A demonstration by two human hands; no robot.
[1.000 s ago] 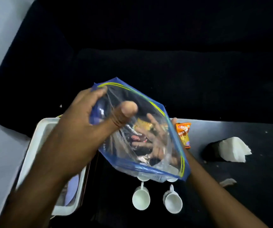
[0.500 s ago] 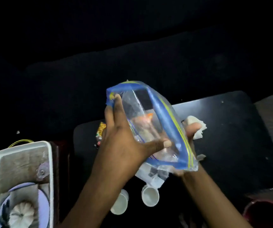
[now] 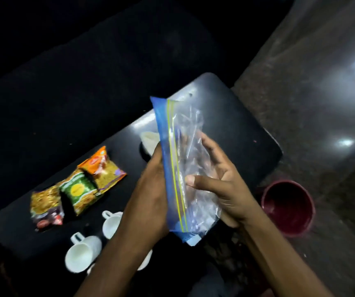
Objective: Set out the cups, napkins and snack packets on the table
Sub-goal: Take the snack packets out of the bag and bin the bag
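You are holding a clear plastic zip bag with a blue seal strip and a thin yellow-green line (image 3: 185,168) upright between both hands, above the near right part of the dark, round-cornered table (image 3: 236,125). Your left hand (image 3: 150,189) is gripping the blue sealed edge from the left, and your right hand (image 3: 221,181) is lying open-palmed against the clear side, thumb pressing across the front. Whether anything is inside the bag you cannot tell through the crumpled plastic.

Three snack packets are lying in a touching row towards the table's left edge: an orange and yellow packet (image 3: 102,168) farthest from you, a green and yellow packet (image 3: 79,190) in the middle, and a gold and dark red packet (image 3: 46,207) nearest the left edge. Two white handled cups (image 3: 82,251) (image 3: 111,224) are sitting by the near edge, just beside your left forearm. A white napkin stack (image 3: 149,139) is peeking out behind the bag, mid-table. A dark red round bucket (image 3: 287,207) is standing on the floor, off the table's right side.
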